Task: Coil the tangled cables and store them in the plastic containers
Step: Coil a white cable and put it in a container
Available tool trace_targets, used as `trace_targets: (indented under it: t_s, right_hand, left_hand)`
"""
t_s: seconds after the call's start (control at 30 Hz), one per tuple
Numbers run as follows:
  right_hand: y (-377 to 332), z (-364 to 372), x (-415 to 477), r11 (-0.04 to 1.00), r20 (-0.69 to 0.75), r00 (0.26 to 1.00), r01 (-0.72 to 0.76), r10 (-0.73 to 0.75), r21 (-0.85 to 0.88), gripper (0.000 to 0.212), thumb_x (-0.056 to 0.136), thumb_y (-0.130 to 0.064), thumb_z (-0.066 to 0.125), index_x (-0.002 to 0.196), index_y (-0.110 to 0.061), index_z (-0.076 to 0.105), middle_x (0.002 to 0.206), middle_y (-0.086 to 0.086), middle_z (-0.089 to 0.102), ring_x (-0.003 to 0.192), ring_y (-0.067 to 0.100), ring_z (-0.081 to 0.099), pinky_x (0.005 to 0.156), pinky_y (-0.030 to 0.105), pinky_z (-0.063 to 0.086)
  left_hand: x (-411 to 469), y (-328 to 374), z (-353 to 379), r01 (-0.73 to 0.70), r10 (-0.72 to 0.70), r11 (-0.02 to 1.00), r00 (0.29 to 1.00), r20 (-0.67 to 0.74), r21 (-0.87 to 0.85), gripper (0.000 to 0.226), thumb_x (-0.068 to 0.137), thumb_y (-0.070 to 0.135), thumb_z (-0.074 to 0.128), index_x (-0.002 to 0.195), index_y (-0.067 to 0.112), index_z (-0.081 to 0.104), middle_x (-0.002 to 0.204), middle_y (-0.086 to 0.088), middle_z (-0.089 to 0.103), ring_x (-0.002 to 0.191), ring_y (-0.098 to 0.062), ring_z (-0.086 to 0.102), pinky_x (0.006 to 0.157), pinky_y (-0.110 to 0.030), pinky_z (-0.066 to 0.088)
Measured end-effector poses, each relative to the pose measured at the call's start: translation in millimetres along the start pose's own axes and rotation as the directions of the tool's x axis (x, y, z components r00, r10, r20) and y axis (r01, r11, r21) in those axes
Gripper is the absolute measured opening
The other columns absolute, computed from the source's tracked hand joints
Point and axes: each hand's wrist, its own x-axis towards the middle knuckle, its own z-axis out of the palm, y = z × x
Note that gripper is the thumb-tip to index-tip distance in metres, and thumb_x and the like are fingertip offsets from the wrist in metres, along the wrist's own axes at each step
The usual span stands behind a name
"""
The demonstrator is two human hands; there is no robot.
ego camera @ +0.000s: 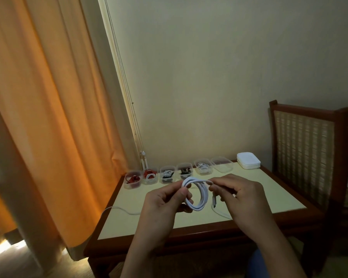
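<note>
Left hand (165, 199), right hand (243, 197) raised together, fingers (222, 184) pinching.

Dim room with a plain cream wall (209, 67), orange curtains (48, 117) glowing with daylight on the left, thin cords (130, 97) hanging beside them, a wooden table (141, 223) with a pale yellow top, a dark wooden chair (303, 149) with a woven cane back on the right, and a bright patch of floor (6, 255) under the curtains.

Containers (184, 171) in a row at the back of the table (149, 219), stack of lids (248, 163) right of them.
</note>
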Motion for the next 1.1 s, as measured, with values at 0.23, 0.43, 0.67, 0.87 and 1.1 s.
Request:
trace_targets:
  t_s: [0.23,0.43,0.67,0.87,1.1]
  right_hand:
    - [-7,4,0,0.913,-0.107,0.961,-0.203,0.255,0.353,0.02,0.087,-0.011,0.073,0.102,-0.023,0.078,0.084,-0.014,0.077,0.076,0.005,0.074,0.071,0.012,0.056]
    - [-15,6,0,0.715,0.022,0.916,-0.326,0.4,0.618,0.017,0.088,-0.008,0.07,0.1,-0.016,0.078,0.089,-0.001,0.079,0.082,0.015,0.076,0.068,0.018,0.058]
    - [-12,8,0,0.498,0.366,0.836,-0.54,0.408,0.679,0.026,0.087,-0.021,0.063,0.105,-0.008,0.078,0.099,0.015,0.077,0.094,0.029,0.074,0.078,0.028,0.058]
    - [-18,5,-1,0.517,0.469,0.828,-0.558,0.306,0.649,0.033,0.097,-0.019,0.049,0.1,-0.012,0.081,0.098,0.015,0.076,0.096,0.023,0.072,0.093,0.037,0.05]
    - [-27,-2,-4,0.802,0.441,0.853,-0.46,0.28,0.38,0.029,0.082,-0.039,0.072,0.111,-0.037,0.072,0.104,-0.014,0.075,0.1,0.002,0.067,0.095,0.031,0.052]
  left_hand:
    - [-2,4,4,0.044,-0.041,0.996,0.998,0.05,-0.076,0.023,0.101,0.014,0.059,0.115,0.02,0.076,0.091,-0.007,0.076,0.089,-0.023,0.074,0.08,-0.032,0.061]
    - [-3,5,4,0.047,-0.041,0.997,0.995,0.092,-0.068,0.022,0.1,0.015,0.06,0.116,0.017,0.075,0.095,-0.005,0.078,0.091,-0.019,0.075,0.078,-0.027,0.06]
    - [-3,4,3,0.055,-0.048,0.992,0.997,0.068,-0.114,0.022,0.098,0.011,0.063,0.115,0.015,0.076,0.098,-0.004,0.079,0.093,-0.019,0.076,0.076,-0.025,0.06]
    - [-1,4,5,0.038,-0.039,0.99,0.999,-0.006,-0.139,0.021,0.096,0.013,0.064,0.113,0.018,0.075,0.098,0.0,0.08,0.09,-0.015,0.077,0.073,-0.021,0.06]
    - [1,-1,4,0.008,-0.017,0.995,0.996,-0.093,-0.095,0.019,0.093,0.017,0.069,0.109,0.022,0.077,0.099,0.004,0.079,0.093,-0.011,0.075,0.079,-0.028,0.062]
